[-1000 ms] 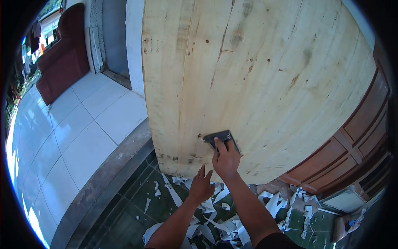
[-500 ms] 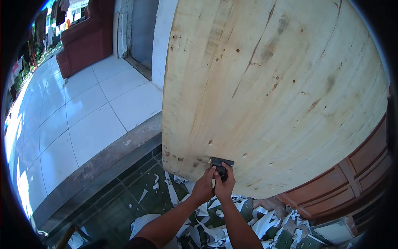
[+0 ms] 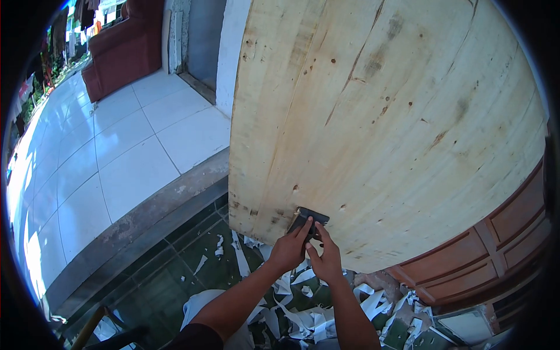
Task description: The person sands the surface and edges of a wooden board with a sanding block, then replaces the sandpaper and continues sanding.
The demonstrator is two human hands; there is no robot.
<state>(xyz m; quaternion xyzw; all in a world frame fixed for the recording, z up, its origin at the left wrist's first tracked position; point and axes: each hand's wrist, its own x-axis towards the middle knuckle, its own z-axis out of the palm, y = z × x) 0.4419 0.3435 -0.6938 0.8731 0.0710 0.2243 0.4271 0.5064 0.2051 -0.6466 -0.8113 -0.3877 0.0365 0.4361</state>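
Observation:
A large pale wooden panel (image 3: pixel 373 134) with knots, cracks and dark stains fills the middle and right of the view. Against its lower left part sits a black block-like hand tool (image 3: pixel 314 214), which looks like a sanding block. My left hand (image 3: pixel 287 249) is closed on the tool's left side, its fingers laid up over it. From the right, my right hand (image 3: pixel 328 259) grips the tool's lower right side with fingertips and thumb. The tool's face against the wood is hidden.
Torn white strips (image 3: pixel 309 321) litter the dark green tiled floor (image 3: pixel 157 297) below the panel. A raised white tiled step (image 3: pixel 128 169) lies to the left, with a dark red armchair (image 3: pixel 125 49) on it. Brown wooden panelling (image 3: pixel 461 268) stands at the lower right.
Both hands and the black tool have moved slightly up the panel, and the tool has turned a little. My left fingers now reach further over it. The view has shifted slightly.

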